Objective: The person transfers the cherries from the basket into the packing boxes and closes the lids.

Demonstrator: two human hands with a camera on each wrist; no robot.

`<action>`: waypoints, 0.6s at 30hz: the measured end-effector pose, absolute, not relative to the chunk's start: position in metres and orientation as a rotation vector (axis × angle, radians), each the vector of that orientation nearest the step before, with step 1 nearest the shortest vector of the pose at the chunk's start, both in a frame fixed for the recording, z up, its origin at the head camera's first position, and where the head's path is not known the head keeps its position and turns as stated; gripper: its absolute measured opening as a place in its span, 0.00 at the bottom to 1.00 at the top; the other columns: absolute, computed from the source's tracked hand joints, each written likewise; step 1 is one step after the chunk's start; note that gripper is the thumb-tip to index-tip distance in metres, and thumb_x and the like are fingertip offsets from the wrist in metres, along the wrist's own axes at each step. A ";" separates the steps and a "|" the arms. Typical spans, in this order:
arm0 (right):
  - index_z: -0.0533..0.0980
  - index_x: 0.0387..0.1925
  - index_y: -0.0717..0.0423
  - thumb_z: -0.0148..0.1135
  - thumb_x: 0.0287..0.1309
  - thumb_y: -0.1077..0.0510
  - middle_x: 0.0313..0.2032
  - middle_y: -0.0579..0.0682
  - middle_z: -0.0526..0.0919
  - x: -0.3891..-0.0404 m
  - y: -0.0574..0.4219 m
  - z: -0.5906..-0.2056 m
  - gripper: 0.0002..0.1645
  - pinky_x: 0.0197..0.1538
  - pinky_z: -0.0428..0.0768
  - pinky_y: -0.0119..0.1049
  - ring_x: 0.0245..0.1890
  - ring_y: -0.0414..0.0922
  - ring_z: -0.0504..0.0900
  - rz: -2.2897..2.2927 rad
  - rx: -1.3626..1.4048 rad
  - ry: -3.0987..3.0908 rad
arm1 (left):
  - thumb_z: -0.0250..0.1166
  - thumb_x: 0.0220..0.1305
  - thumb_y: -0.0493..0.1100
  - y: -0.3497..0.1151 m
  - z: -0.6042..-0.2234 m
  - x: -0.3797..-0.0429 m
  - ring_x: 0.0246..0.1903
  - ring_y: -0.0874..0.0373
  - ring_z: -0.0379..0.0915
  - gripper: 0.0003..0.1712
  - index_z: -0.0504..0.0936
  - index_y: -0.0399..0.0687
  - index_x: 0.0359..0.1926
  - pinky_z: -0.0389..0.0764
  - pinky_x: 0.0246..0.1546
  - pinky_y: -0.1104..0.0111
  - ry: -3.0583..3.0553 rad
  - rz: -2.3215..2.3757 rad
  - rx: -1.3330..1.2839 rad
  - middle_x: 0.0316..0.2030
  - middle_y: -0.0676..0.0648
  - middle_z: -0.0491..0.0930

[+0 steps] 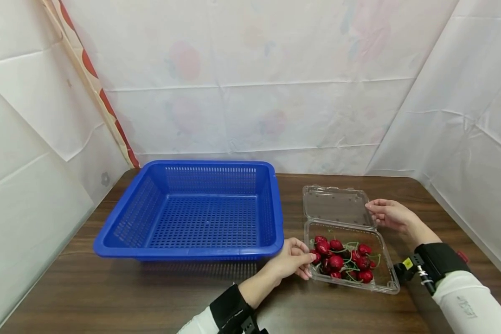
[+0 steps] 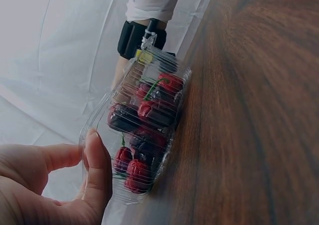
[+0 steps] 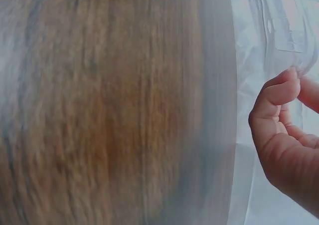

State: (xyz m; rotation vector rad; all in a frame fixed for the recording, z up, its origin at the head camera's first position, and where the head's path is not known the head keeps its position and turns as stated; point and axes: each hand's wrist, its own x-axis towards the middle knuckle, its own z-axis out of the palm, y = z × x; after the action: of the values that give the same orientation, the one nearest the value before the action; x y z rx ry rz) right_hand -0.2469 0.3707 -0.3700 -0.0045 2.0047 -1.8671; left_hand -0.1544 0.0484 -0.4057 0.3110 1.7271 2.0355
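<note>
A clear plastic clamshell box (image 1: pixel 384 273) stands on the table to the right, its lid (image 1: pixel 336 205) folded back away from the person. Dark red cherries (image 1: pixel 335 262) with green stems lie in its tray, mostly toward the left. My left hand (image 1: pixel 291 260) pinches the tray's left rim between thumb and fingers, and in the left wrist view the cherries (image 2: pixel 149 112) show through the ribbed wall. With thumb and fingertips my right hand (image 1: pixel 390 214) pinches the lid's right edge. The right wrist view has that hand (image 3: pixel 279 130) at the transparent edge.
Left of the box sits a large blue plastic basket (image 1: pixel 188 253) with perforated sides, its right corner close to my left hand. White sheeting (image 1: pixel 242 120) hangs behind and on both sides of the brown wooden table (image 1: pixel 87 287).
</note>
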 end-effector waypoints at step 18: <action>0.69 0.35 0.53 0.50 0.59 0.66 0.28 0.45 0.77 -0.230 0.370 -0.359 0.05 0.30 0.75 0.30 0.28 0.38 0.76 -2.126 -0.389 2.072 | 0.61 0.54 0.35 0.050 -0.420 -0.161 0.12 0.61 0.71 0.11 0.66 0.40 0.35 0.76 0.15 0.70 1.721 2.038 0.347 0.15 0.49 0.72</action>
State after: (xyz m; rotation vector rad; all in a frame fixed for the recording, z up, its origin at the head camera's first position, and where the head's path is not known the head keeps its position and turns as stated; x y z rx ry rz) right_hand -0.2295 0.3703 -0.3591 -0.3887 2.0725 -2.1256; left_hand -0.1608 0.0495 -0.4196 0.3471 1.7209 2.0380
